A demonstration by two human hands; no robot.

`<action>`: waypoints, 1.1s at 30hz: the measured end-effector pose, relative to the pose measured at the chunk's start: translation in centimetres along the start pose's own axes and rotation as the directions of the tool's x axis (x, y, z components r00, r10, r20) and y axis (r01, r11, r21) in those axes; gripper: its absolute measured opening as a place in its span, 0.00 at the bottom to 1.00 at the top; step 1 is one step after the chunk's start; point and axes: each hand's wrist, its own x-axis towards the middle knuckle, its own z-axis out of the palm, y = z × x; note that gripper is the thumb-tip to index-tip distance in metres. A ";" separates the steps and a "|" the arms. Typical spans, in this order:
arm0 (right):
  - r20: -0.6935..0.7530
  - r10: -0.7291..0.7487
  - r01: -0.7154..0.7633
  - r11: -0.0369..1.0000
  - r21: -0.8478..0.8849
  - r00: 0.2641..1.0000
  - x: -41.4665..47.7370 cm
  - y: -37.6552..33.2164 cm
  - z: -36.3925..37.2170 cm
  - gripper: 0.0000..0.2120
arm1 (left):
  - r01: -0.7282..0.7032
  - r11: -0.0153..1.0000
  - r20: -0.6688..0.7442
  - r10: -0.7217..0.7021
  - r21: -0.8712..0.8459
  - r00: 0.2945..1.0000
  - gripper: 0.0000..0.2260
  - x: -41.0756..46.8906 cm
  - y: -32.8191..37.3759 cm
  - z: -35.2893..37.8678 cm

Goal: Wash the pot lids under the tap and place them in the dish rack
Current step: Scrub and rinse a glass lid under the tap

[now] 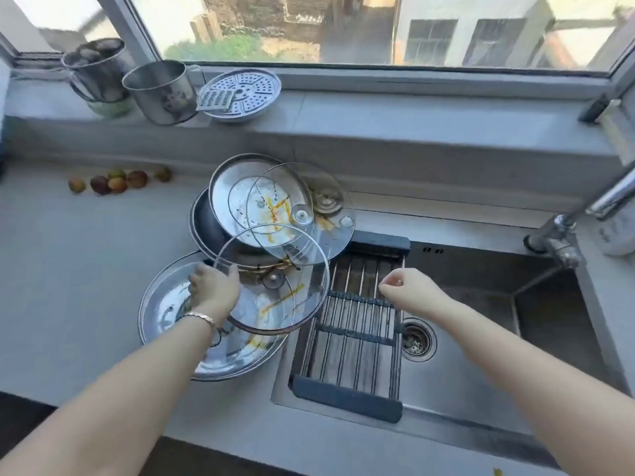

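You were at the pick-up step: left hand [213,286] had its fingers curled over the far-left rim of the glass lid [275,280], holding it tilted, its right edge overhanging the rack [354,324]. The lid sat on top of the pile, just left of the rack, streaked with orange residue, knob [274,280] near centre. My read: a rim pinch on wet glass was marginal; better to have taken the knob or supported the far edge with your free hand before carrying it across. You also needed to lift clear of the steel lid [178,324] beneath so nothing dragged, and keep the tilt low so the other glass lid [319,207] farther back stayed put. Right hand [409,292] hovered over the rack's right side, fingers loosely curled with thumb and forefinger nearly touching, holding nothing. Left forearm came in straight from below, wrist bent slightly down, bracelet [199,317] on it. Tap [591,207] stood well right of the rack, past the drain [417,340]; I saw no water running. Rack held no lids.
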 end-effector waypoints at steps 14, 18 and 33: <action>0.010 0.129 -0.129 0.988 0.087 0.992 1.4 0.7 3.2 0.06 | -0.086 0.983 0.036 0.093 -0.160 0.995 0.18 2.9 -0.2 0.5; -0.016 0.105 -0.102 0.985 0.139 0.994 0.3 1.8 2.2 0.06 | -0.202 0.944 0.038 0.219 -0.259 0.975 0.18 0.6 1.0 -0.6; -0.266 0.282 -0.297 0.955 -0.016 0.922 -3.9 21.5 -12.3 0.08 | -0.711 0.681 0.115 0.731 -0.174 0.673 0.15 -20.5 14.5 7.8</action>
